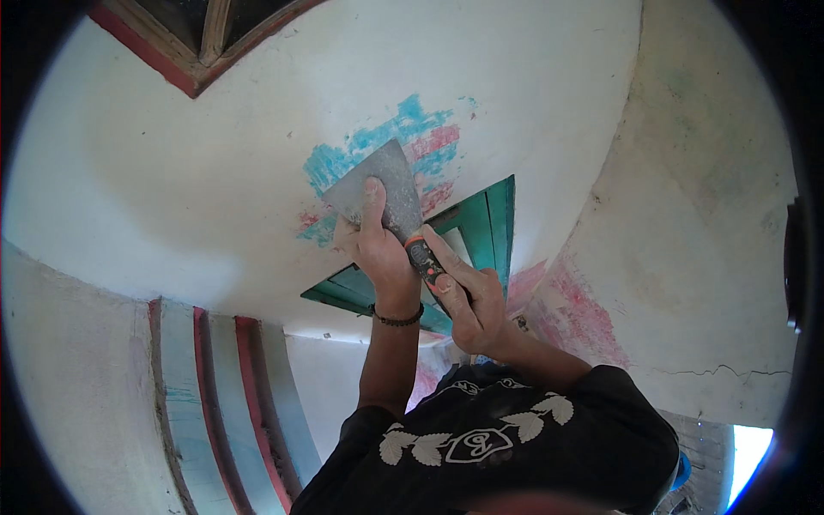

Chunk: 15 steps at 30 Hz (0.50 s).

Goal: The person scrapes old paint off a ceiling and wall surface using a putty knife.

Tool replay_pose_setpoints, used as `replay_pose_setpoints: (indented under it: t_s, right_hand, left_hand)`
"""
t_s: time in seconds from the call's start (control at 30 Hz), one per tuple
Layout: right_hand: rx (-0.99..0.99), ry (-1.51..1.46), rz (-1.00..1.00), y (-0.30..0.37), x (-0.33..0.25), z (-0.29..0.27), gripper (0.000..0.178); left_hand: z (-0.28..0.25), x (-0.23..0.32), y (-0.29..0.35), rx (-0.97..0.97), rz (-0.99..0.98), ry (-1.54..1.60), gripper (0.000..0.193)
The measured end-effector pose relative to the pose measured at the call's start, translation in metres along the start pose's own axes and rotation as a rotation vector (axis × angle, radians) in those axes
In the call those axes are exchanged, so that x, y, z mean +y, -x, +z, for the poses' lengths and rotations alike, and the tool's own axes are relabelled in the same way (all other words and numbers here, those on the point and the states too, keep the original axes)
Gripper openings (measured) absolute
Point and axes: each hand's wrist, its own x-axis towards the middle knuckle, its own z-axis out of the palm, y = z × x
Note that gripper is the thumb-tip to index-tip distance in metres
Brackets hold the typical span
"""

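My right hand (470,296) is closed around the black and orange handle (422,259) of a wide scraper. The scraper's grey metal blade (396,184) is dusty and points up and to the left, against or just in front of the wall. My left hand (378,240) grips the blade's left side, its thumb flat on the face and its other fingers mostly hidden behind. A dark beaded bracelet circles the left wrist. Around the blade, the pale wall (257,129) shows a rough patch of blue paint (330,167) and pink paint (438,140). Whether the blade's edge touches the wall, I cannot tell.
Below the hands is a green wooden panel (493,219), partly covered by my arms. A red-edged wooden frame (196,81) juts in at upper left. Red and pale blue vertical bands (257,369) stand at lower left. Pink smears (579,309) mark the right wall, which has a crack (725,371).
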Motion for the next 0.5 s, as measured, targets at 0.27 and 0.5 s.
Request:
replay_pose_setpoints:
  t_s: [0.27, 0.5]
  right_hand:
    - [-0.031, 0.027, -0.036, -0.008, 0.000, -0.001, 0.051]
    - [0.014, 0.000, -0.059, 0.001, 0.017, 0.004, 0.050]
  left_hand:
    - [0.002, 0.004, -0.007, -0.038, 0.024, 0.000, 0.035]
    - [-0.005, -0.008, 0.001, -0.010, -0.002, 0.029, 0.035]
